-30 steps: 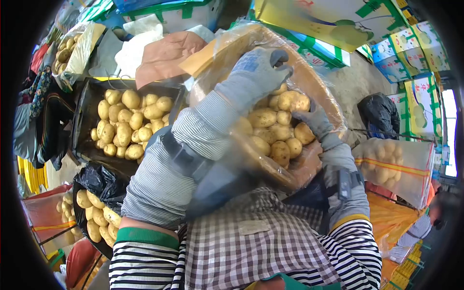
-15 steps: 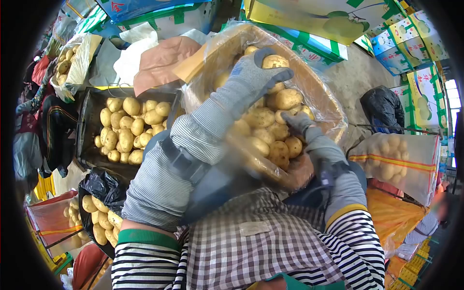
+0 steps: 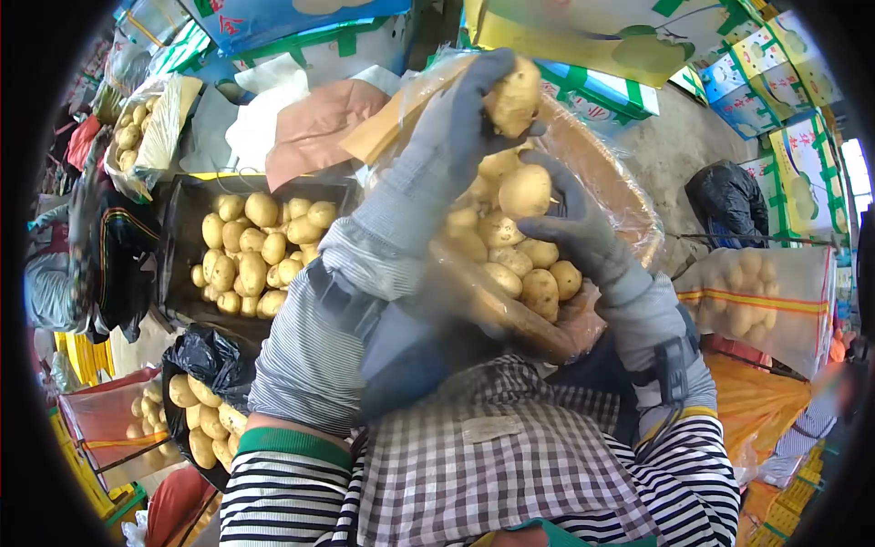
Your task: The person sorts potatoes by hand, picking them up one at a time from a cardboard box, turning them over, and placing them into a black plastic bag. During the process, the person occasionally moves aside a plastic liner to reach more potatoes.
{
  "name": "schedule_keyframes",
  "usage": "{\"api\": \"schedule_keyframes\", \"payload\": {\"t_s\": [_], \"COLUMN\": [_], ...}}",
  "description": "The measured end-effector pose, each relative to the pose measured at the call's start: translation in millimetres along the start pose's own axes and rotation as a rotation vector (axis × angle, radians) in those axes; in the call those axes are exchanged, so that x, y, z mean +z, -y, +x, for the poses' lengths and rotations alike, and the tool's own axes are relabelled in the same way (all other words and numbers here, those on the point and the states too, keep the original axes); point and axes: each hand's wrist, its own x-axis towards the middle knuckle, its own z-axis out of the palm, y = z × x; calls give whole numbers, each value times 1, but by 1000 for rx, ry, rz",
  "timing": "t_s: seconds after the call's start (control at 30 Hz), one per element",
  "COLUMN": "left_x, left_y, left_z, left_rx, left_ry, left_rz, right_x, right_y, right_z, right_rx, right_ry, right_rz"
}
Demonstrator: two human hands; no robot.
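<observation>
Both of my hands wear grey work gloves. My left hand [image 3: 474, 105] is closed around a large potato [image 3: 515, 98], raised above the far part of a plastic-lined cardboard box [image 3: 602, 155]. Lower and to the right, my right hand [image 3: 579, 219] grips a rounder potato [image 3: 526, 190] between thumb and fingers. Beneath both hands, several loose potatoes [image 3: 540, 294] lie in the box. Its near left side is partly blurred, and my left forearm covers some of it.
To the left, a black crate [image 3: 173, 264] holds many potatoes. Nearer stands a black-bag-lined container [image 3: 223, 360] of potatoes. Mesh-like sacks [image 3: 752, 301] of potatoes flank me. Printed cartons [image 3: 583, 36] are stacked ahead, and a black bag [image 3: 726, 202] sits on the floor at right.
My left hand has lifted a potato up from the box. My right hand has risen from the pile and now holds a potato too. The view has shifted slightly.
</observation>
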Motion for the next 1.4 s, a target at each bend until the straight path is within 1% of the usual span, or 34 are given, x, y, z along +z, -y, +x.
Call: {"api": "schedule_keyframes", "payload": {"t_s": [0.07,0.1,0.2,0.23,0.27,0.33,0.37,0.43,0.47,0.5,0.53,0.6,0.63,0.67,0.7,0.73,0.77,0.87,0.9,0.93,1.0,1.03,1.1,1.13,1.2,1.27,1.3,1.33,1.4], "left_x": [17,22,31,33,33,35,29,28,28,30,36,50,53,55,55,56,59,60,61,61,57,58,68,72,74,76,78,81,85], "left_y": [-5,-2,-4,-3,-4,-10,-9,-5,-5,-9,-12,-10,-10,-6,-1,4,5,21,23,21,13,16,25,28,29,28,27,26,26], "left_z": [-11,-16,-26,-25,-28,-32,-31,-26,-24,-23,-23,-26,-26,-27,-30,-33,-35,-42,-43,-43,-44,-44,-54,-58,-60,-59,-58,-57,-55], "left_rx": [-128,-84,-130,-77,-91,-118,-146,-150,-150,-191,-115,38,66,164,263,362,330,204,324,361,435,520,560,579,578,580,560,539,461], "left_ry": [-37,-39,-14,-17,-29,-42,5,20,25,51,41,18,81,148,219,293,372,240,142,133,118,198,206,209,216,224,242,263,298], "left_rz": [-141,-56,-150,-60,-49,-35,-32,-45,-49,-15,144,462,538,764,989,1212,1203,831,836,917,1077,1105,1255,1328,1353,1380,1309,1237,1127], "right_x": [10,8,-1,-7,-13,-30,-35,-38,-36,-33,-30,-36,-41,-44,-41,-37,-33,-36,-35,-36,-44,-43,-40,-39,-35,-33,-32,-32,-32], "right_y": [15,13,2,1,1,-7,-7,0,7,14,23,24,19,16,11,7,3,4,3,2,2,6,10,11,15,22,25,28,34], "right_z": [-19,-26,-31,-35,-38,-36,-36,-38,-38,-38,-37,-34,-29,-27,-28,-26,-24,-27,-25,-23,-22,-23,-24,-26,-32,-35,-36,-38,-43], "right_rx": [14,13,-18,-34,-47,14,-26,-88,-95,-101,-86,-35,3,41,-3,-15,-25,-80,-127,-178,-287,-322,-335,-315,-269,-340,-375,-398,-466], "right_ry": [-63,-60,47,32,15,97,46,-40,-57,-75,-69,-11,42,94,5,-89,-183,-182,-217,-252,-274,-282,-238,-172,-34,80,138,162,132], "right_rz": [69,53,286,100,-85,725,590,380,325,269,261,352,452,552,396,412,425,393,447,499,400,371,627,756,1011,1042,1057,1057,1002]}}
